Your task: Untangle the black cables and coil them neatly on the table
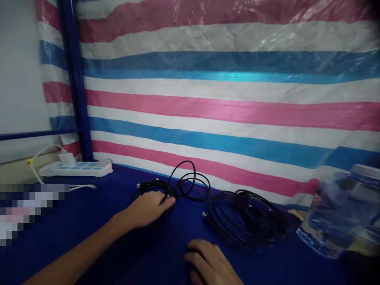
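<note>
My left hand (152, 208) is over a loosely looped black cable (195, 174) near the striped sheet. Its fingers curl down onto the strands, partly hidden behind the hand, with the thumb at the right. A pale-tipped connector (142, 185) sticks out just beyond the knuckles. Lower in the view, my right hand (208, 261) rests on the dark blue surface, its fingers slightly bent and apart, holding nothing. Beyond it to the upper right lies a larger coil of black cable (219, 225), apart from the hand, with a light connector tip at its left edge.
A white power strip (86, 171) with a plugged-in white adapter (67, 159) lies at the back left. A large clear plastic jar (329, 213) stands at the right. Behind everything hangs a striped sheet (208, 111), beside a blue metal post (78, 79).
</note>
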